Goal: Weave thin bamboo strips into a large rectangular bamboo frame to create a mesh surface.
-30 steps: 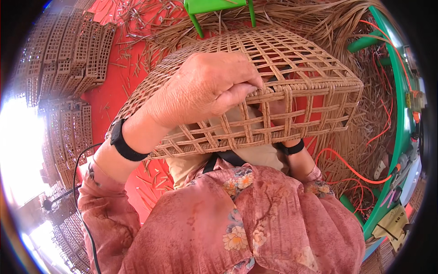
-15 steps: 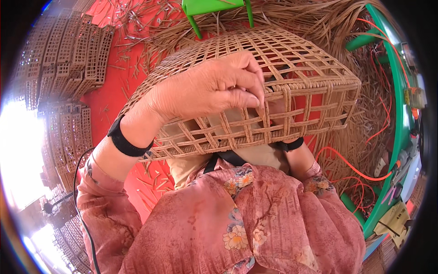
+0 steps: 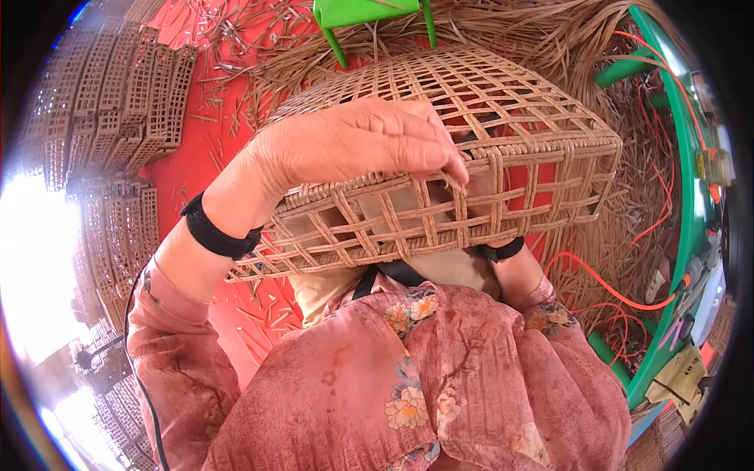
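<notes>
An openwork woven basket [image 3: 542, 147] of brown wicker lies upside down across my lap, its lattice base upward and one side wall facing me. My left hand [image 3: 361, 145] reaches over its near edge. The fingers are closed in a pinch at a wicker strand by the upper corner of the side wall, though the fingertips partly cover it. My right forearm [image 3: 514, 276] goes in under the basket. Parts of my right hand [image 3: 479, 188] show through the gaps behind the wall, but its fingers are hidden by the weave.
Stacks of similar woven baskets [image 3: 118, 102] stand at the left. A green stool [image 3: 365, 9] is at the far side. Loose wicker strips [image 3: 550, 35] and offcuts cover parts of the red floor [image 3: 177, 196]. On the right are a green frame [image 3: 691, 212] with tools and an orange hose [image 3: 605, 292].
My left hand has turned over and shifted slightly right and down, fingertips still at the basket's edge. The basket and my right arm stay nearly the same.
</notes>
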Demonstrator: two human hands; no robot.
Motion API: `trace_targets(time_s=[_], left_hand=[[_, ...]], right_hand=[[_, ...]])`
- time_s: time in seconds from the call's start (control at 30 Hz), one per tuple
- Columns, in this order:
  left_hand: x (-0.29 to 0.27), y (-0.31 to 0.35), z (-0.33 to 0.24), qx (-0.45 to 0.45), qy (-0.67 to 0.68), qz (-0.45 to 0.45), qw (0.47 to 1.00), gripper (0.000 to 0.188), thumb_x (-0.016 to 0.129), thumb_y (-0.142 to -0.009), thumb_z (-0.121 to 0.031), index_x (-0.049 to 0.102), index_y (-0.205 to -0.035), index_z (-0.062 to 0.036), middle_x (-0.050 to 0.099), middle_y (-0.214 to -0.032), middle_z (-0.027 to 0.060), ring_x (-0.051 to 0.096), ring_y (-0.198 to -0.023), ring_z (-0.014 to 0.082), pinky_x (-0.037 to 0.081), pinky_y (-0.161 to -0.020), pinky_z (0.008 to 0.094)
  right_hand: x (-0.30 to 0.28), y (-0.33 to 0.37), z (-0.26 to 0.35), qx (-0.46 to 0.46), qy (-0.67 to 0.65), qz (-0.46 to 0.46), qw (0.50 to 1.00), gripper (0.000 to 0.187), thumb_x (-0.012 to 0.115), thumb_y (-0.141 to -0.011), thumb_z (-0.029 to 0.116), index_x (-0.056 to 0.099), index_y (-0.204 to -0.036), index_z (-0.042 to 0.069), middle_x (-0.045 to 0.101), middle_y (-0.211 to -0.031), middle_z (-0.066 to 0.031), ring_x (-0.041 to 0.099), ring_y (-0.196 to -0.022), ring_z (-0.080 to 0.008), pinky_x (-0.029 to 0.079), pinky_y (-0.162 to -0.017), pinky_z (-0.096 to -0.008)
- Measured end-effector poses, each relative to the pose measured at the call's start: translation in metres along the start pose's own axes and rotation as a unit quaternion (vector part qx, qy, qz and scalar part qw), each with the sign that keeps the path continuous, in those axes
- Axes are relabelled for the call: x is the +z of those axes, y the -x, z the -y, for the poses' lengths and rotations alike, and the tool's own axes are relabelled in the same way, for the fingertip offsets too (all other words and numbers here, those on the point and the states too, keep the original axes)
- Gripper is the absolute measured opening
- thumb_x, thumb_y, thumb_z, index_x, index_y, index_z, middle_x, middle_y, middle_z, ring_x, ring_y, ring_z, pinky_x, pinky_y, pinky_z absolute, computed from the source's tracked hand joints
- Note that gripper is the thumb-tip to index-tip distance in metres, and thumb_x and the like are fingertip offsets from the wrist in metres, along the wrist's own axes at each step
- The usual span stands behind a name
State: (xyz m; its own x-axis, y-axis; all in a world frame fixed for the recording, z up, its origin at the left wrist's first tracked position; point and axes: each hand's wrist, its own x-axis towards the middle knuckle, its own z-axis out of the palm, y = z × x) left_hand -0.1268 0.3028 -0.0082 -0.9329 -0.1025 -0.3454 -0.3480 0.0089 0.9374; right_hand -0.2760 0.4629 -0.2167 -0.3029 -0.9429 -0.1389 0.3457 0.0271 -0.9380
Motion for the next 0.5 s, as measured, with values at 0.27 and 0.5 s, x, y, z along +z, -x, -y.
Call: trace_targets(time_s=[0.27,0.5], left_hand=[[-0.001,-0.001,-0.003,-0.049,0.024,-0.039,0.998,0.013,0.067,-0.089,-0.014,0.067,-0.097,-0.0034,0.064,-0.097,0.0013,0.057,-0.085,0.0078,0.047,-0.077,0.0223],[0.002,-0.005,-0.006,-0.039,-0.071,-0.109,0.991,0.012,0.069,-0.083,-0.006,0.068,-0.094,-0.0005,0.064,-0.085,-0.0021,0.058,-0.081,0.0063,0.047,-0.075,0.0225]], right_hand=[[0.0,-0.003,-0.006,-0.002,0.016,0.001,1.0,0.022,0.067,-0.091,0.023,0.064,-0.103,0.004,0.063,-0.082,0.0001,0.055,-0.072,-0.0087,0.046,-0.066,-0.0238],[-0.002,-0.004,-0.01,-0.011,0.038,0.002,0.999,0.021,0.068,-0.091,0.022,0.065,-0.102,0.005,0.063,-0.082,0.0005,0.055,-0.072,-0.0084,0.046,-0.066,-0.0236]])
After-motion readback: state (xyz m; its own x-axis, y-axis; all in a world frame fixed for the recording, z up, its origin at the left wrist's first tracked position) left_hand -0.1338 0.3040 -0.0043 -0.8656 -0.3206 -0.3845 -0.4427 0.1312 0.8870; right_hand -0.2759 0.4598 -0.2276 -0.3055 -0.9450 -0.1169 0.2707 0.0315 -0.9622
